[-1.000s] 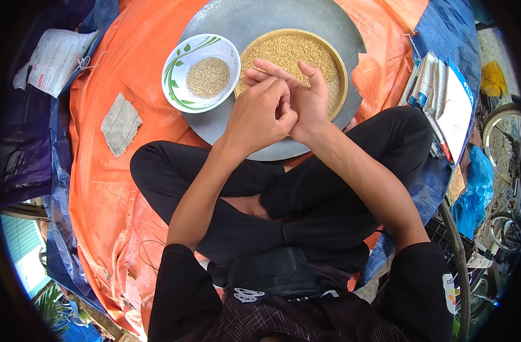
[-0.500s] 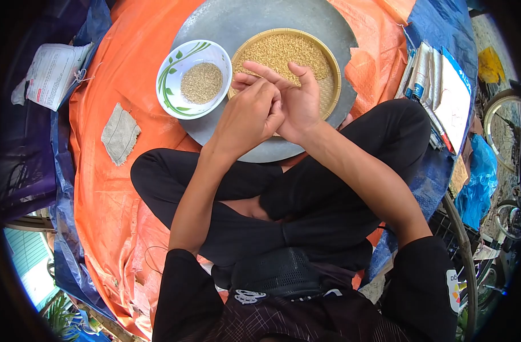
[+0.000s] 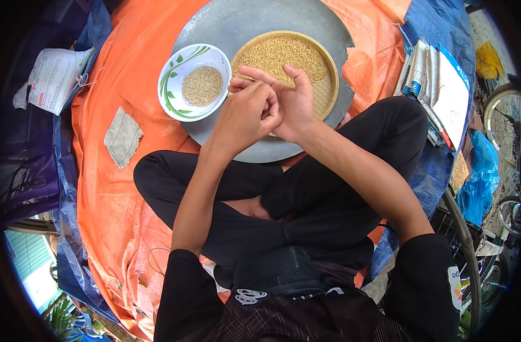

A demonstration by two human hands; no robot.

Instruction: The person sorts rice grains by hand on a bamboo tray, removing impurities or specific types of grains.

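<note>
My left hand (image 3: 246, 117) is over the palm side of my right hand, its fingers curled and pressed together. Whatever those fingers hold, if anything, is hidden or too small to name. My right hand (image 3: 297, 108) is turned palm up, with thumb and fingers spread; part of its palm is covered by the left. Both are above the near side of a round woven tray (image 3: 332, 100) spread with golden, unhusked-looking grain (image 3: 286, 54). Left of it, a white bowl (image 3: 170, 97) with green leaf patterns contains paler grain (image 3: 202, 86).
Tray and bowl rest on a large round metal tray (image 3: 215, 23) over an orange tarp (image 3: 118, 188). My crossed legs (image 3: 357, 154) border its near side. A grey cloth scrap (image 3: 123, 137) lies left, a white sack (image 3: 58, 80) farther left. Folded sacks (image 3: 448, 97) are stacked at right.
Both hands keep nearly the same pose, with only a slight shift of the fingers. The whole view has moved a little; tray and bowl stay in place.
</note>
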